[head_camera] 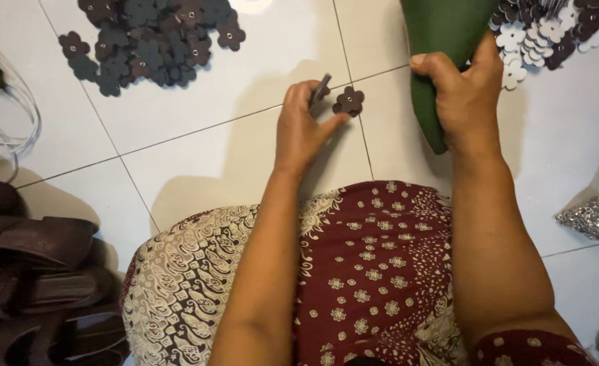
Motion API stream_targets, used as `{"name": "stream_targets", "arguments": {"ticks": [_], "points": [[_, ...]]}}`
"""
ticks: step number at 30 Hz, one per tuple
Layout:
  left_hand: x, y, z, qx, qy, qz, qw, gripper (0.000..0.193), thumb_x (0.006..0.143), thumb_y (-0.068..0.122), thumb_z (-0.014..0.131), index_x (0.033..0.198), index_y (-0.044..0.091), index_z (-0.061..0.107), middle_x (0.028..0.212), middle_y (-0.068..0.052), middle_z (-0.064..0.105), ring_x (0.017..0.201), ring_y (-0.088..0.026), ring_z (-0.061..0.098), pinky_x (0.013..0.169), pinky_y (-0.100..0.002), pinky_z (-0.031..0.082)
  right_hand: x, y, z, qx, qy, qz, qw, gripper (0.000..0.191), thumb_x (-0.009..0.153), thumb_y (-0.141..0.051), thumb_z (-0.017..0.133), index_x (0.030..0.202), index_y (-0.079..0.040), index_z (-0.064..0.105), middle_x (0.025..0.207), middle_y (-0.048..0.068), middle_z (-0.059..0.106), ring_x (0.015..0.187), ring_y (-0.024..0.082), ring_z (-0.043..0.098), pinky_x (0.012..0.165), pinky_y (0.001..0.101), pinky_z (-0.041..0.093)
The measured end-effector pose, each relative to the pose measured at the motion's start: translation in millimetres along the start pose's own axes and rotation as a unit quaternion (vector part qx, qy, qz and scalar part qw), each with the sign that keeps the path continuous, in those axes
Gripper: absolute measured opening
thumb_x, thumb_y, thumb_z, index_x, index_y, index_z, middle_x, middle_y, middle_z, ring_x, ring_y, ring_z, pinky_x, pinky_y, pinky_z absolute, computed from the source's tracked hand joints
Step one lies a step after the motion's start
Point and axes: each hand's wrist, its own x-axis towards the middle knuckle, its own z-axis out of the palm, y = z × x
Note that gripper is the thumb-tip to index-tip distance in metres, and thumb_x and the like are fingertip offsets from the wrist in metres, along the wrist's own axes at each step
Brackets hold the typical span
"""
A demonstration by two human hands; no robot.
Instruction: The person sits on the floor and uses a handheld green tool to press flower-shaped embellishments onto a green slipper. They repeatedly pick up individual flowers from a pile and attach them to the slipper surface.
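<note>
My left hand (301, 126) pinches a thin dark flat piece (320, 89) between thumb and fingers, just above the white tiled floor. A dark brown flower-shaped cutout (349, 101) lies on the floor right beside that hand's fingertips. My right hand (460, 96) grips a green cone-shaped object (441, 41) that stands tilted on the floor, thumb over its front.
A heap of dark flower cutouts (152, 37) lies at the top left. A pile of white and dark flower cutouts (557, 30) sits at the top right. Brown straps (35, 271) are stacked at the left, clear tubing (8, 129) above them, small silver pieces (587, 218) at the right.
</note>
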Motion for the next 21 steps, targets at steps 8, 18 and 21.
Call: {"name": "stream_targets", "arguments": {"ticks": [8,18,21], "points": [[-3.9,14.2,10.5,0.063,0.041,-0.066,0.995,0.036,0.085,0.026,0.084,0.112,0.009,0.069,0.105,-0.009,0.066,0.095,-0.027,0.069,0.084,-0.04,0.056,-0.2,-0.3,-0.2,0.005,-0.008,-0.01,1.0,0.043,0.091,-0.008,0.077,0.128,0.002,0.058,0.115,0.008,0.069,0.098,0.015,0.068,0.088,0.0303,0.06],[-12.7,49.6,18.2,0.135,-0.059,-0.119,0.982,0.028,0.078,0.028,0.084,0.1,0.017,0.071,0.097,-0.003,0.071,0.088,-0.027,0.07,0.078,-0.043,0.053,-0.5,-8.3,7.2,0.023,-0.019,-0.014,0.999,0.041,0.092,-0.006,0.077,0.127,0.002,0.058,0.114,0.007,0.07,0.097,0.014,0.068,0.087,0.0294,0.06],[-15.1,50.6,25.3,0.094,-0.02,-0.059,0.994,0.025,0.082,0.027,0.082,0.1,0.016,0.069,0.094,-0.004,0.073,0.086,-0.028,0.071,0.076,-0.043,0.054,2.7,-8.8,7.1,-0.02,0.008,-0.015,1.0,0.041,0.079,-0.008,0.074,0.116,-0.001,0.056,0.105,0.003,0.069,0.09,0.012,0.066,0.083,0.0246,0.058]]}}
